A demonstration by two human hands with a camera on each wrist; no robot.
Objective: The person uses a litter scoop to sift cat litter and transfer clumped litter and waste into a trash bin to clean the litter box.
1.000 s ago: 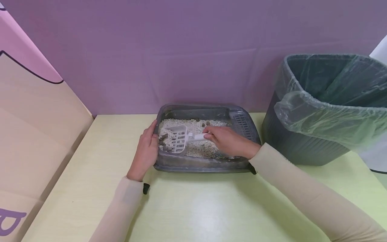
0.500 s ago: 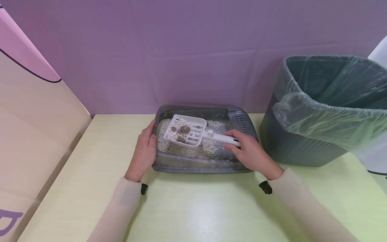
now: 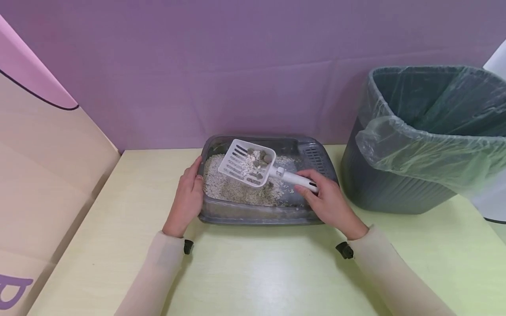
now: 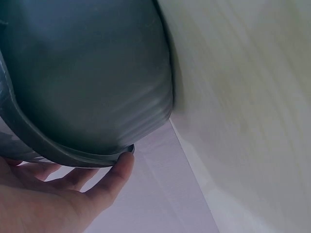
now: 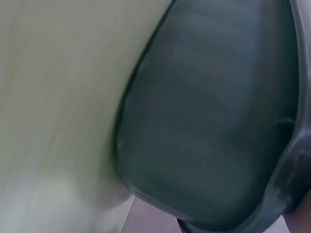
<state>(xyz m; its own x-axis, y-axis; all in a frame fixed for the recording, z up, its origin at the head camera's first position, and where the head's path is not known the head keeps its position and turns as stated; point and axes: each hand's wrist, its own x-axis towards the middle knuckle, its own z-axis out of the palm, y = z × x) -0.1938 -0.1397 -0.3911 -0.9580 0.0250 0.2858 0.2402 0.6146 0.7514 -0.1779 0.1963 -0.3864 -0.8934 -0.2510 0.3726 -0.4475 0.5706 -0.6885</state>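
A grey litter box (image 3: 261, 215) sits on the table, with pale litter (image 3: 213, 182) across its left and middle part. My left hand (image 3: 186, 197) holds the box's left rim, thumb over the top. In the left wrist view, fingertips (image 4: 124, 165) meet the rim's lip from below. My right hand (image 3: 332, 204) grips the handle of a white slotted litter scoop (image 3: 290, 177), raised above the litter. Dark clumps (image 3: 267, 159) and some pale litter lie in the scoop, near its handle end. Mostly the box's outer wall (image 5: 204, 111) fills the right wrist view.
A tall grey trash bin (image 3: 399, 184) lined with a clear plastic bag (image 3: 427, 153) stands right of the box. Behind the box rises a purple backdrop (image 3: 261, 87). The pale wooden table (image 3: 261, 267) extends in front, and a beige printed panel (image 3: 43, 175) stands left.
From the litter at the left, the scoop has come up and right, now carrying clumps. They have shifted from its front toward the handle. My left hand stays on the rim.
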